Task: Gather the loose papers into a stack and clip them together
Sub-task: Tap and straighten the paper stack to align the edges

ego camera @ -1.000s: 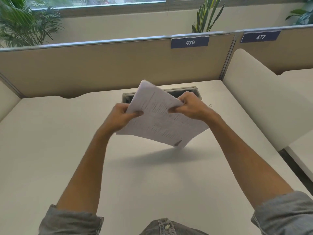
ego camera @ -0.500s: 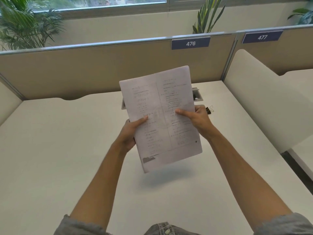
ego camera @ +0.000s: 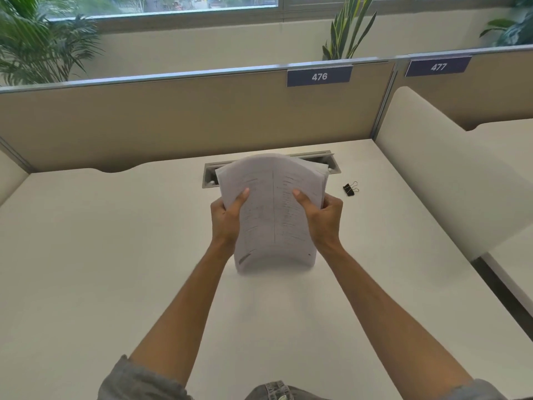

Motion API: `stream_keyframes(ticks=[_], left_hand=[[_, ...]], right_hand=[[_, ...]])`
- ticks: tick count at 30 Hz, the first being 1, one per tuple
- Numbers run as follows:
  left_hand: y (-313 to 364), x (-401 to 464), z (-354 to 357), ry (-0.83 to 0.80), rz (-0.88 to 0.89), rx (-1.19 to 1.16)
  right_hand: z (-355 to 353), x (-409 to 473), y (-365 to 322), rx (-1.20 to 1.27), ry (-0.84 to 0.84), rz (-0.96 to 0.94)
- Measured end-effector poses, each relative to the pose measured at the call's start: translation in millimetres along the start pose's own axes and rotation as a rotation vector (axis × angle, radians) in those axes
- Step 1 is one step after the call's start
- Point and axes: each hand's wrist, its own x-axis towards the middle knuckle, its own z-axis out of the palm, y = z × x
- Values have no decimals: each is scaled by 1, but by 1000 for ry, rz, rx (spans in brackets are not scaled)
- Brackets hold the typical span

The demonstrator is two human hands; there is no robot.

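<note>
A stack of printed white papers [ego camera: 274, 215] stands on its lower edge on the white desk [ego camera: 115, 255], bowed toward me, with its top sheets fanned slightly. My left hand [ego camera: 226, 219] grips the stack's left side, thumb on the front sheet. My right hand [ego camera: 324, 219] grips the right side the same way. A small black binder clip [ego camera: 349, 189] lies on the desk to the right of the papers, apart from both hands.
A grey cable slot [ego camera: 212, 176] is set into the desk behind the papers. Tan partition panels [ego camera: 173, 119] with a "476" label close off the back. A white side divider [ego camera: 432, 174] bounds the desk on the right.
The stack was held tilted in the air, then turned upright facing me. Now it has come down so its lower edge rests on the desk, and the clip is uncovered.
</note>
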Motion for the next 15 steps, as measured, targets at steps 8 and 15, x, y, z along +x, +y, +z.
stream_keyframes(ticks=[8,15], left_hand=[[-20,-1,-9,-96,-72,34],[-28,1,-11,-96,-162,0]], right_hand=[[-4,-5,25,-3,-78,134],[-13,-6,43,-20,-151,218]])
